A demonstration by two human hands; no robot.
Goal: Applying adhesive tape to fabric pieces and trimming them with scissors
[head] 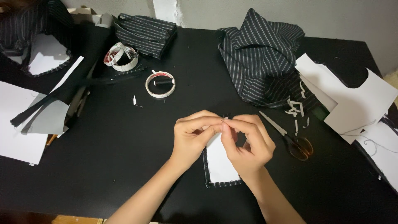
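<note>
My left hand (192, 135) and my right hand (248, 141) meet at the middle of the black table (124, 149), fingertips pinched together on the top edge of a small fabric piece (219, 166). The piece is white on its upper face with a dark striped border, and it lies flat between my wrists. Its top edge is hidden by my fingers. Scissors (290, 139) with amber handles lie just right of my right hand.
Bundles of dark striped fabric (259, 54) sit at the back right and back centre (145, 31). A tape roll holding a black thread spool (160, 84) and a coiled measuring tape (120, 57) lie behind. White paper patterns (352, 95) cover the right and left (16, 124) sides.
</note>
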